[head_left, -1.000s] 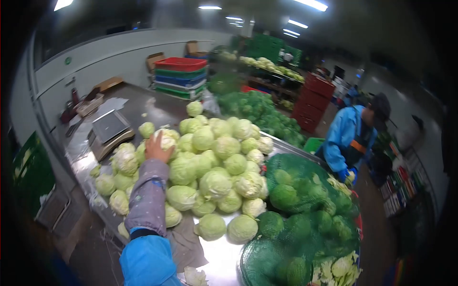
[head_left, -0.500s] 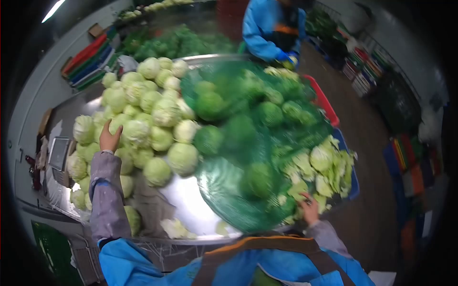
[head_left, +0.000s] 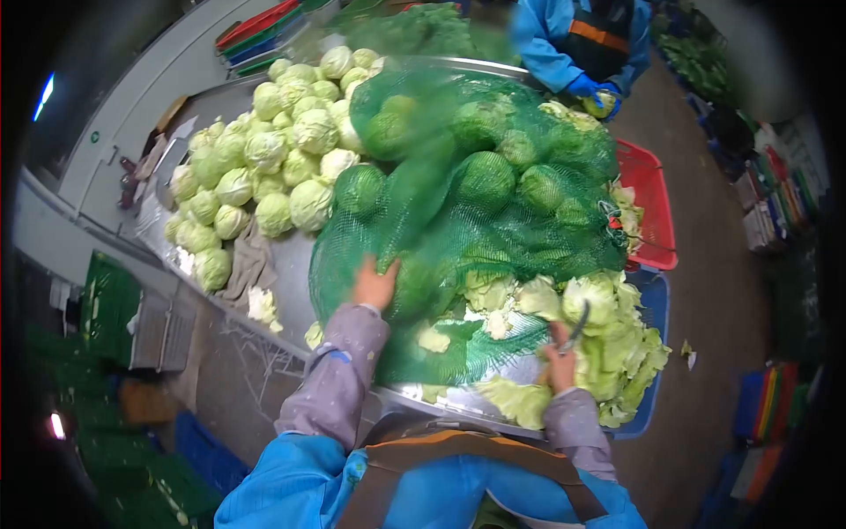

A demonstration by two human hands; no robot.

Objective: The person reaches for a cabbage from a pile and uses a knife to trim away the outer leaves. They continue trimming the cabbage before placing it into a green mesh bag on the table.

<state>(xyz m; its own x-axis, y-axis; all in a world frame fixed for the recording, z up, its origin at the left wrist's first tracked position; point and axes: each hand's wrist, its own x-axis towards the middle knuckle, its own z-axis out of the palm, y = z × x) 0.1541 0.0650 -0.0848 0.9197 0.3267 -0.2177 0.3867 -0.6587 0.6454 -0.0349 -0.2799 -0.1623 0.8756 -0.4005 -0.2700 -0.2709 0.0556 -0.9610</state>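
My left hand lies at the near side of a green mesh bag, thumb and fingers spread, beside a cabbage under the mesh. In my right hand is a small curved knife, fingers closed round its handle. Its blade points up next to a heap of loose cabbage leaves. Several whole cabbages show through the mesh. Bare pale cabbages are piled left of the bag on the metal table.
Past the right table edge stand a blue crate and a red crate. Across the table, a person in blue gloves holds a cabbage. A grey cloth lies at the left edge. Green crates stand lower left.
My left hand has left the bare cabbage pile and come right and nearer, to the mesh bag. The curved knife now shows clearly in my right hand. The view has turned and shifted.
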